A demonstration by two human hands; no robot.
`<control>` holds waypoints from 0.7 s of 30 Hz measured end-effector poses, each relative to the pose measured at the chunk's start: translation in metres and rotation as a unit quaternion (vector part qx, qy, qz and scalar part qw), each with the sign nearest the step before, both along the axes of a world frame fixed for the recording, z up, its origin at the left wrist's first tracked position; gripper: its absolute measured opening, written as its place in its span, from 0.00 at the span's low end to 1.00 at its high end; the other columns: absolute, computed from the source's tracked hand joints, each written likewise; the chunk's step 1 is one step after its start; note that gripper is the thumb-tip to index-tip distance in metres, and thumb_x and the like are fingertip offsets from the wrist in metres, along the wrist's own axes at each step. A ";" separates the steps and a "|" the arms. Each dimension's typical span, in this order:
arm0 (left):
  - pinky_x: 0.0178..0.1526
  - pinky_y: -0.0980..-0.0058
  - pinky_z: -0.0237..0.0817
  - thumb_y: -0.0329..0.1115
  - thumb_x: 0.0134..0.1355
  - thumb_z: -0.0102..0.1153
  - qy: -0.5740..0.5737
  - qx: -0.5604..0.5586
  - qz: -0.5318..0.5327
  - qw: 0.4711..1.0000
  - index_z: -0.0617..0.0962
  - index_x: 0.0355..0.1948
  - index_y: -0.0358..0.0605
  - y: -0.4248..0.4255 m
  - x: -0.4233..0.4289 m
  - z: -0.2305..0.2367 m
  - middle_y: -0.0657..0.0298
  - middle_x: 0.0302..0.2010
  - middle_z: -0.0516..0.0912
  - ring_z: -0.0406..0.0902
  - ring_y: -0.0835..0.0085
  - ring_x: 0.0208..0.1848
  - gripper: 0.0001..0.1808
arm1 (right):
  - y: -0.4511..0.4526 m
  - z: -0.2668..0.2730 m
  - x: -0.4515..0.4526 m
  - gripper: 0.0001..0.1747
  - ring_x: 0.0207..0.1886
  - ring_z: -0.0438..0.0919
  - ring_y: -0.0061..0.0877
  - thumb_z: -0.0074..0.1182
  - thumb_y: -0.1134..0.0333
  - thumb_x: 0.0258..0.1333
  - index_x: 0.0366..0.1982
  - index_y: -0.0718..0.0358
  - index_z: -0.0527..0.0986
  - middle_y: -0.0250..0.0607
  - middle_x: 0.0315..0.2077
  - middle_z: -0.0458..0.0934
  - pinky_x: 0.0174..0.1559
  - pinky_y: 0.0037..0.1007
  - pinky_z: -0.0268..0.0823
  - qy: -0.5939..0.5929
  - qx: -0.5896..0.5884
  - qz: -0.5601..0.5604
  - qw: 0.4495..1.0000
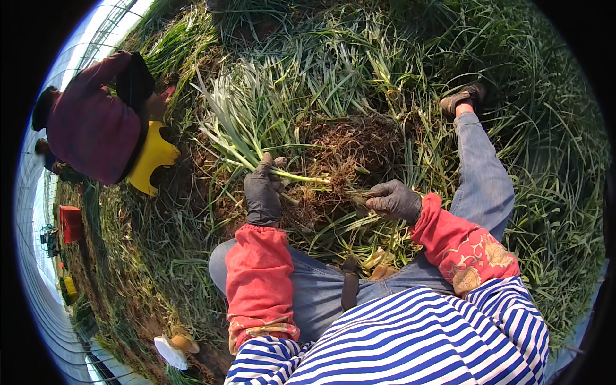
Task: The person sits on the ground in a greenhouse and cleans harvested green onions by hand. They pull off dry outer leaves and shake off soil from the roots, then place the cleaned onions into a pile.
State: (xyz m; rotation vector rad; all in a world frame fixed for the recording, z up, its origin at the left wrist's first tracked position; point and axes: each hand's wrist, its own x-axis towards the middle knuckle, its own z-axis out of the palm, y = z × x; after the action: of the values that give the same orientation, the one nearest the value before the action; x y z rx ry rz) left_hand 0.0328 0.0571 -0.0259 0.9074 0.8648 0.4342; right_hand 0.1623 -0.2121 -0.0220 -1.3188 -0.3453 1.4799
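Observation:
In a dark glove, my left hand grips a few leek-like plants. Their long green leaves fan out to the upper left, and one pale stalk points right, ending in bushy roots. Just right of these roots, my gloved right hand has its fingers pinched together on thin, blurred plant strands. A heap of brown roots and soil lies right beyond the stalk. Trimmed leaves and pale scraps are between my legs.
Cut green plants cover the ground ahead. At the left, another person sits on a yellow stool. Farther off stand a red crate and a yellow container. A white round object lies lower left, inside a greenhouse frame.

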 end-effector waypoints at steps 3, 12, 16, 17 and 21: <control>0.15 0.83 0.48 0.42 0.60 0.55 -0.042 -0.001 -0.007 0.999 0.78 0.31 0.35 0.000 0.000 0.007 0.71 0.15 0.67 0.56 0.84 0.12 0.17 | -0.049 -0.040 0.028 0.11 0.24 0.74 0.21 0.56 0.55 0.53 0.30 0.53 0.81 0.31 0.20 0.77 0.28 0.27 0.64 -0.347 -0.098 0.161 0.919; 0.20 0.81 0.53 0.42 0.61 0.55 -0.112 -0.103 -0.139 0.979 0.78 0.35 0.35 -0.010 -0.010 0.007 0.68 0.18 0.72 0.64 0.81 0.17 0.16 | 0.065 0.001 0.001 0.23 0.50 0.69 0.20 0.52 0.61 0.59 0.53 0.65 0.67 0.38 0.46 0.73 0.53 0.24 0.61 -0.177 0.120 0.004 0.977; 0.19 0.83 0.53 0.44 0.59 0.56 -0.070 -0.013 -0.099 0.993 0.78 0.34 0.34 -0.014 -0.002 0.007 0.69 0.17 0.71 0.64 0.82 0.16 0.18 | 0.114 -0.010 -0.025 0.17 0.33 0.71 0.16 0.52 0.61 0.58 0.45 0.66 0.71 0.32 0.32 0.75 0.37 0.20 0.64 -0.088 0.112 0.090 0.986; 0.17 0.83 0.51 0.44 0.59 0.56 -0.055 0.027 -0.059 0.996 0.79 0.32 0.35 -0.005 -0.006 0.002 0.69 0.16 0.71 0.62 0.82 0.15 0.19 | 0.113 -0.011 -0.029 0.16 0.29 0.71 0.13 0.52 0.62 0.59 0.44 0.65 0.71 0.30 0.31 0.75 0.31 0.18 0.65 -0.156 0.102 0.106 0.977; 0.17 0.83 0.50 0.45 0.60 0.55 -0.069 -0.006 -0.008 0.998 0.79 0.33 0.34 0.001 -0.015 -0.001 0.69 0.16 0.71 0.62 0.82 0.15 0.20 | 0.073 0.017 -0.036 0.18 0.36 0.68 0.13 0.51 0.65 0.59 0.49 0.66 0.70 0.27 0.32 0.74 0.41 0.17 0.62 0.036 0.067 0.014 0.997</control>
State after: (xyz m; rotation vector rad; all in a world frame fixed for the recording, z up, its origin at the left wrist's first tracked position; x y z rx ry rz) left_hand 0.0181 0.0583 -0.0273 0.8630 0.7327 0.4719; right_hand 0.1264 -0.1390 -0.0051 -1.1545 -0.4107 1.4974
